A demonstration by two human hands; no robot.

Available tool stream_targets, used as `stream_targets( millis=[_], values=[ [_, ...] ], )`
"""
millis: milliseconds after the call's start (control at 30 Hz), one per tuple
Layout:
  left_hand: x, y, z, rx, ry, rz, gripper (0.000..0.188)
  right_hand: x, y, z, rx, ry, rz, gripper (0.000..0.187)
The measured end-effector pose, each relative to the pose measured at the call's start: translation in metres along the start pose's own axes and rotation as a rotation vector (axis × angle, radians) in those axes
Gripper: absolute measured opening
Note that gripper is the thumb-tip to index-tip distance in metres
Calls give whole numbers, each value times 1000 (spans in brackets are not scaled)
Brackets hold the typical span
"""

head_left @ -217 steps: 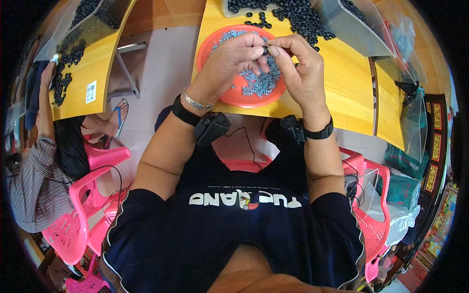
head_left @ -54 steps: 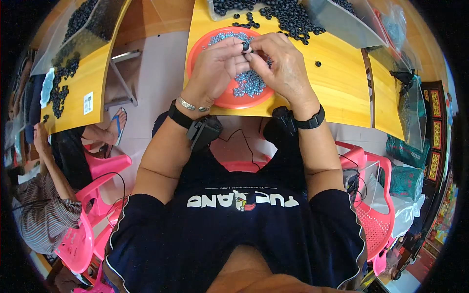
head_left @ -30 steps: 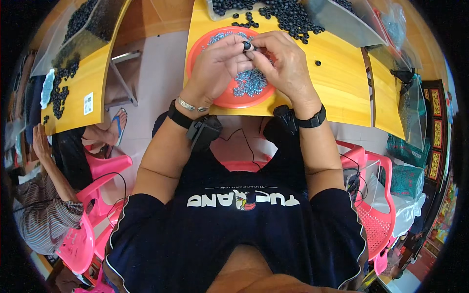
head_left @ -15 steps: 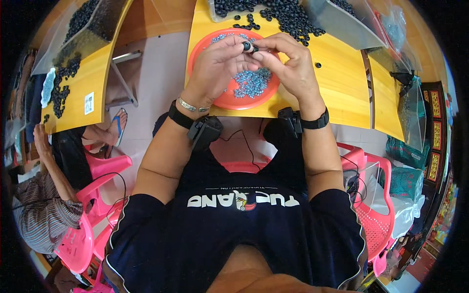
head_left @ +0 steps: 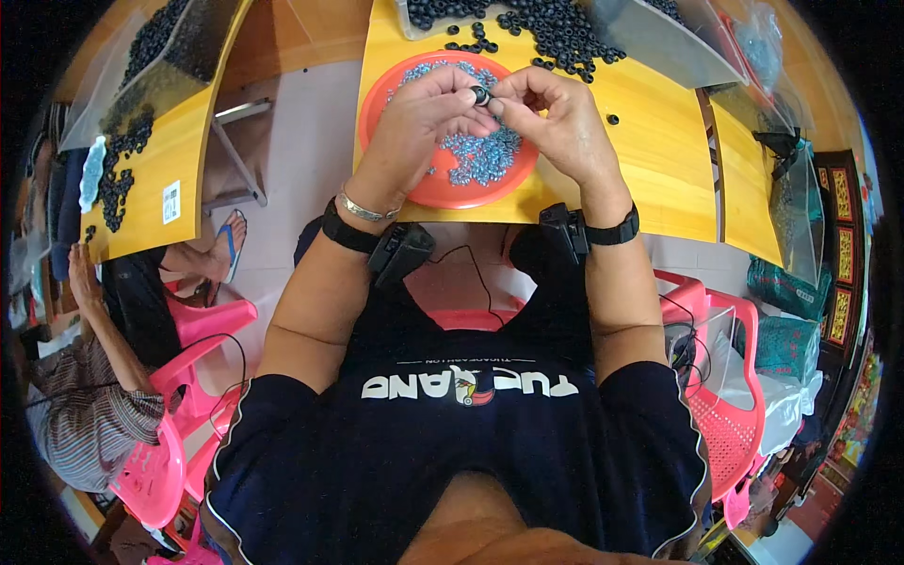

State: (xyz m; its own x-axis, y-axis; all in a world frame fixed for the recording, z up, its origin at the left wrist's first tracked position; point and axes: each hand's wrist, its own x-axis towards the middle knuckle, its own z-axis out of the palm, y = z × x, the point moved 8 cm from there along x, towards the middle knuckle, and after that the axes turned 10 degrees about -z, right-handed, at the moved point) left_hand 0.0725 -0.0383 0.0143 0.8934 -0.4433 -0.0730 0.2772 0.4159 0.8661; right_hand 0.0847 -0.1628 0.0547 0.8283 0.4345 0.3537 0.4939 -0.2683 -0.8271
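Observation:
Above a round red basin (head_left: pixel 377 141), both hands are close together. My left hand (head_left: pixel 424 118) is closed, with a small round black plastic part (head_left: pixel 481 95) pinched at its thumb and fingertips. My right hand (head_left: pixel 551 122) is closed too, its thumb and forefinger pinched against the near right side of that part. Whatever lies between the right fingertips is too small to make out. Many small shiny blue-grey pieces (head_left: pixel 485 155) lie in the basin below the hands.
Loose black round parts (head_left: pixel 565 38) spread over the yellow table (head_left: pixel 659 179) beyond the basin, beside clear bins (head_left: pixel 659 42). One black part (head_left: pixel 613 120) lies apart at right. Another person's arm (head_left: pixel 113 330) shows at left, near a second yellow table (head_left: pixel 179 151).
The black part has turned and shifted slightly right and nearer in my left fingers. Right fingertips have changed their pinch beside it, and the dark piece seen there is less visible.

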Motion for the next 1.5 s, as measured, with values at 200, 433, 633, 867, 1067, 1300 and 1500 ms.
stream_targets(
  millis=[200,433,633,867,1067,1300,1500],
  values=[
    [-2,1,4,86,8,5,19,-1,19,10,125,-54,97,10],
    [4,-7,1,20,-49,-32,20,-1,15,2,43,-32,73,10],
    [2,-1,2,-126,-49,13,17,-2,3,5,-3,-22,21,18],
    [2,-1,-5,-128,-57,24,22,2,-12,1,-105,44,-184,12],
    [2,0,-5,15,9,18,20,1,-13,3,-214,26,-132,14],
    [2,-2,-5,22,4,2,19,0,-1,2,-93,70,-91,8],
    [1,-3,-1,26,-38,-27,21,0,9,4,137,41,-24,11]
  ],
)
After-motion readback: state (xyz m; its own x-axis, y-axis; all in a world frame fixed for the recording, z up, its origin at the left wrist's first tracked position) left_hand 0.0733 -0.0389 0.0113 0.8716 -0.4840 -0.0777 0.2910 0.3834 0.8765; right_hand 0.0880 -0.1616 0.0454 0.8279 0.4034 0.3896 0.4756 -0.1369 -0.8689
